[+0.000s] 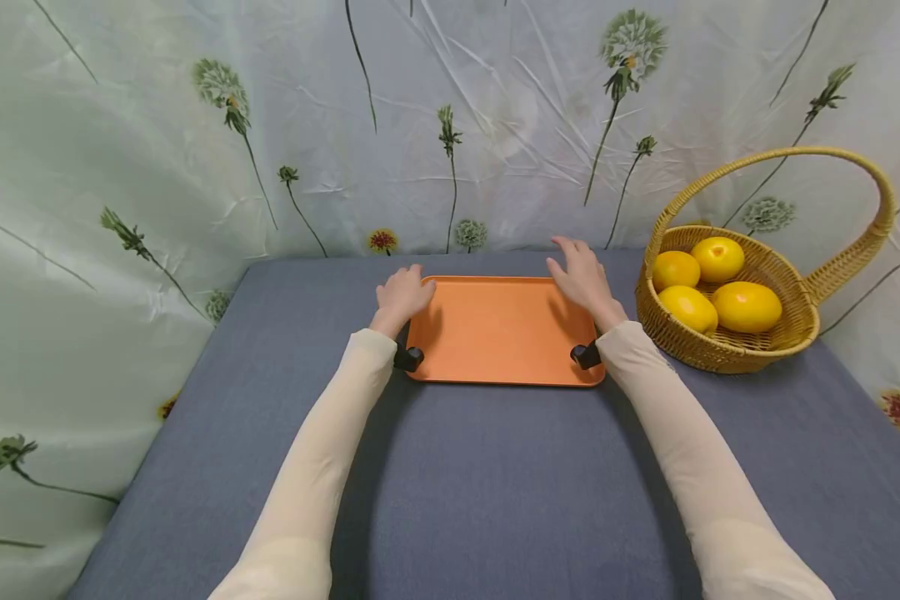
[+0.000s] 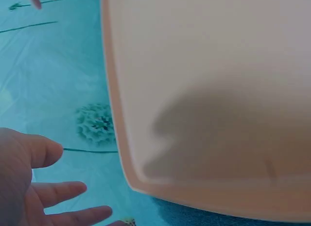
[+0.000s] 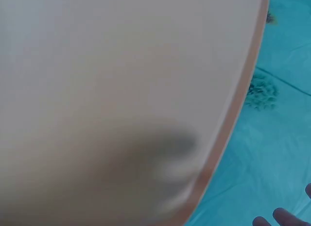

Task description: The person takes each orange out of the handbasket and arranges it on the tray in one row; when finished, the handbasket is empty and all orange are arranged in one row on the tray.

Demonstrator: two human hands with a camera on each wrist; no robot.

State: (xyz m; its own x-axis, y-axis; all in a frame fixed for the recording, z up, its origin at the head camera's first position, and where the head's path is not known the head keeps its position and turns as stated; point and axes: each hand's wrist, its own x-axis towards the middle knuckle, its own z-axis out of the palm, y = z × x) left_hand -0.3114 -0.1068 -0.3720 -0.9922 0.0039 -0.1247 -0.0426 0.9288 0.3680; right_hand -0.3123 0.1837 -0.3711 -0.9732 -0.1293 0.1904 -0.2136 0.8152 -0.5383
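Note:
An orange rectangular tray (image 1: 501,333) lies flat on the table, its surface bare apart from shadows. My left hand (image 1: 403,293) hovers by its far left corner, fingers loosely spread and holding nothing. In the left wrist view the fingers (image 2: 63,189) stand apart from the tray's rim (image 2: 119,138). Over the far right corner reaches my right hand (image 1: 583,275), its fingers extended with nothing in them. Only a few fingertips (image 3: 284,217) show at the lower right of the right wrist view, beyond the tray's edge (image 3: 228,124).
To the right of the tray stands a wicker basket (image 1: 720,354) with a tall arched handle, holding several yellow fruits (image 1: 747,307). A dark blue-grey cloth (image 1: 495,483) covers the table. Behind it hangs a pale curtain (image 1: 495,125) printed with flowers.

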